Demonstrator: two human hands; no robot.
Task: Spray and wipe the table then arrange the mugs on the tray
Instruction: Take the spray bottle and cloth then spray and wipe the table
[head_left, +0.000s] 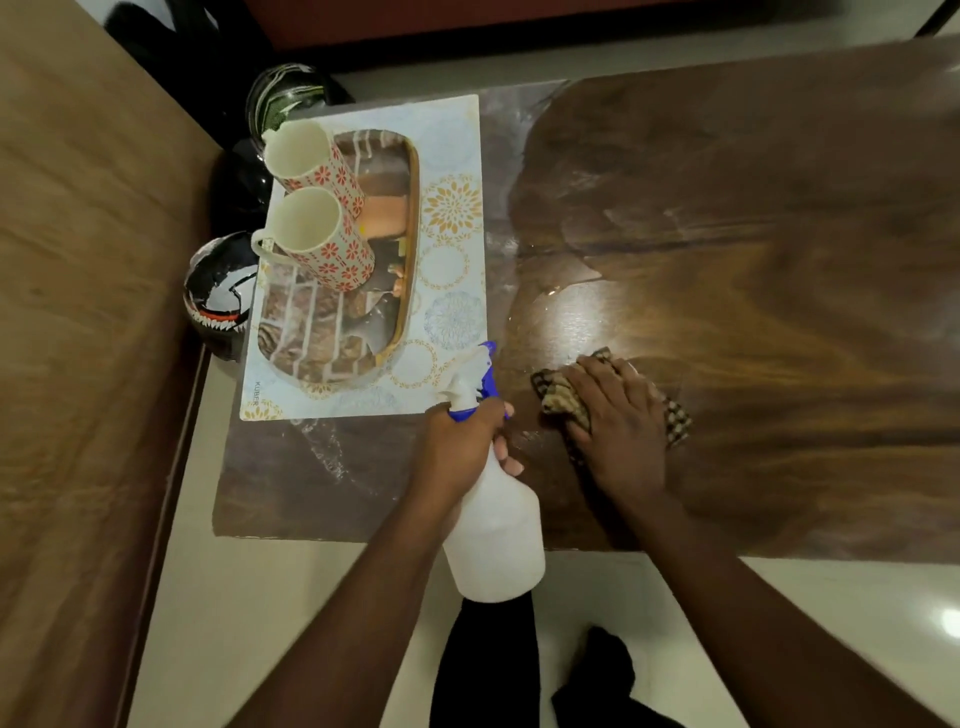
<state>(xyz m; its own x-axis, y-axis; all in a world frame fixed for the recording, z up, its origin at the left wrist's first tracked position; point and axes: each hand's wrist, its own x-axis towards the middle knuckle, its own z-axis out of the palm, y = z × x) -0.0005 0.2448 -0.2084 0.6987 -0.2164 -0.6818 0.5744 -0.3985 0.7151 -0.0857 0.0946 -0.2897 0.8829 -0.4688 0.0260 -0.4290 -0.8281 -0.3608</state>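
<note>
The table (753, 208) is wet at centre, so the right hand (621, 415) presses flat on the cloth (558, 395) to wipe. At nine o'clock the tray (322, 332) carries both mugs (311, 244) (on a mat (452, 208)), blocking that side. The left hand (457, 447) grips the spray bottle (493, 530), kept ready.

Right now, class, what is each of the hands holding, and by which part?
Left hand grips the spray bottle by its neck, below the trigger. Right hand presses flat on the cloth.
</note>
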